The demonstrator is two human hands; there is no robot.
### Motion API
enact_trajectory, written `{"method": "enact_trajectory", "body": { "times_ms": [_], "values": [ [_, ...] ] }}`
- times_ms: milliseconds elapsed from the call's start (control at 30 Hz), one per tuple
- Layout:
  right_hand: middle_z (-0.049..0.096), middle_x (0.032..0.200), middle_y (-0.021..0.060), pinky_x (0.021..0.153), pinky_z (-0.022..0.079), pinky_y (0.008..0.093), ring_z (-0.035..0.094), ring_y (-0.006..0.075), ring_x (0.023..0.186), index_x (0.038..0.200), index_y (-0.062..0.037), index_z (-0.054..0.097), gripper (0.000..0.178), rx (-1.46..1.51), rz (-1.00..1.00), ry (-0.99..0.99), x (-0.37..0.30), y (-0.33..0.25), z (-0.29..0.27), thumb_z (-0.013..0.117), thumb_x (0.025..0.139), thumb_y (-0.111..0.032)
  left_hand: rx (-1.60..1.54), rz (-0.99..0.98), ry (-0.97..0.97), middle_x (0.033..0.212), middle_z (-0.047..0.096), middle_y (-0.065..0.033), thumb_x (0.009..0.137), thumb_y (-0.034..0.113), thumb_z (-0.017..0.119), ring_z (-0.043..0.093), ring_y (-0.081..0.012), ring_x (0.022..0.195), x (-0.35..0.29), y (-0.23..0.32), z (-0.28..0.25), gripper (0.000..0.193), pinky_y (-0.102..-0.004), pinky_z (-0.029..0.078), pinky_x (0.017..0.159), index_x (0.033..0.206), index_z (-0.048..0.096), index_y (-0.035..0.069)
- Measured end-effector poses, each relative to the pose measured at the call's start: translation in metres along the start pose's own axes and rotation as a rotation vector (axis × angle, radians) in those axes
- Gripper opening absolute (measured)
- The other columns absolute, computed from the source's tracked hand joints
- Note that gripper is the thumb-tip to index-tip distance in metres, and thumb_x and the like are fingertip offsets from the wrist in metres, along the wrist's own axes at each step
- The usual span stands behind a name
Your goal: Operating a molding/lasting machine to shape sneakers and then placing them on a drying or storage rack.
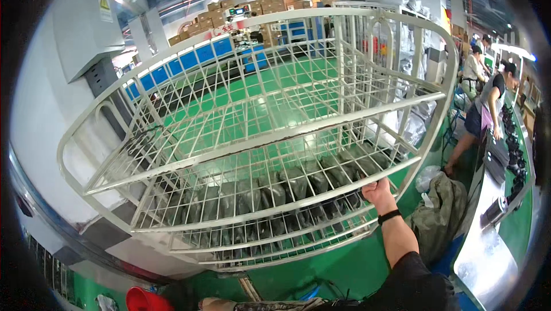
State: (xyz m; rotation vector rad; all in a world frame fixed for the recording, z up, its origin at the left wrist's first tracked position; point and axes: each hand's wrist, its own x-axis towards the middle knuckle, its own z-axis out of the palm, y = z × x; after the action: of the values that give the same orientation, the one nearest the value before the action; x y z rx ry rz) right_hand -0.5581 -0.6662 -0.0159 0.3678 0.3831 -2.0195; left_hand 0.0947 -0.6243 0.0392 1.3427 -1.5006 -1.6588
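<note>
One hand in view: right hand (377,189), fingers closed around a lower horizontal bar of white wire cage trolley (252,139); black band at the wrist (389,216). Left hand not seen, out of frame. Cage fills centre of view, standing on green floor (344,265), its bars bent by lens. Row of dark grey bags (275,187) lying inside on cage bottom, seen only through mesh; exact count hard to make out. Crumpled grey-green sack (442,213) on floor just right of forearm. Red object (140,299) cut off at lower edge, kind unclear. Long worktop (505,196) at right carrying small dark items, too small to identify. Other people (488,104) standing along it.
</note>
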Motion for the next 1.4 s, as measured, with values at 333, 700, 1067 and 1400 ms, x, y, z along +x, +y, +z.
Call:
{"method": "enact_trajectory", "body": {
  "times_ms": [333, 700, 1067, 1400],
  "values": [
    [0.049, 0.079, 0.0006, 0.057, 0.035, 0.0315, 0.039, 0.0171, 0.062, 0.09, -0.0092, 0.056, 0.018, -0.839, -0.582, 0.184, 0.035, 0.181, 0.01, 0.048, 0.1, -0.022, -0.179, -0.226, 0.911, 0.081, 0.066, -0.0045, 0.094, 0.025, 0.062, 0.062, -0.015, 0.072, -0.195, -0.025, 0.024, 0.022, -0.031, 0.049, 0.063, 0.097, 0.066, 0.003],
    [0.061, 0.093, 0.0136, 0.07, 0.045, 0.0408, 0.051, 0.0257, 0.068, 0.095, -0.0025, 0.064, 0.03, -1.925, 0.527, -1.8, -0.201, 0.574, -0.006, 0.049, 0.102, -0.028, 0.131, -1.052, 2.067, 0.087, 0.061, -0.0146, 0.075, 0.026, 0.082, 0.062, -0.0318, 0.085, -0.355, -0.004, 0.356, 0.03, -0.0394, 0.05, 0.076, 0.078, 0.068, -0.001],
    [0.056, 0.073, 0.0035, 0.06, 0.041, 0.0283, 0.05, 0.0143, 0.066, 0.092, -0.002, 0.065, 0.015, -1.592, 1.356, -1.718, -0.334, 0.603, -0.047, 0.063, 0.09, -0.017, -0.001, -2.868, 2.106, 0.097, 0.065, -0.0144, 0.072, 0.027, 0.076, 0.065, -0.033, 0.089, -0.3, 0.136, 0.777, 0.029, -0.0421, 0.053, 0.08, 0.092, 0.07, 0.006],
    [0.061, 0.088, 0.0072, 0.066, 0.047, 0.0325, 0.055, 0.0166, 0.073, 0.117, -0.0025, 0.058, 0.029, -1.927, 1.417, -1.692, -0.285, 0.6, -0.082, 0.059, 0.096, -0.023, 0.141, -2.48, 2.307, 0.108, 0.062, -0.0208, 0.086, 0.019, 0.062, 0.057, -0.0389, 0.108, -0.472, -0.054, 0.592, 0.031, -0.044, 0.046, 0.094, 0.108, 0.061, -0.003]
  ]
}}
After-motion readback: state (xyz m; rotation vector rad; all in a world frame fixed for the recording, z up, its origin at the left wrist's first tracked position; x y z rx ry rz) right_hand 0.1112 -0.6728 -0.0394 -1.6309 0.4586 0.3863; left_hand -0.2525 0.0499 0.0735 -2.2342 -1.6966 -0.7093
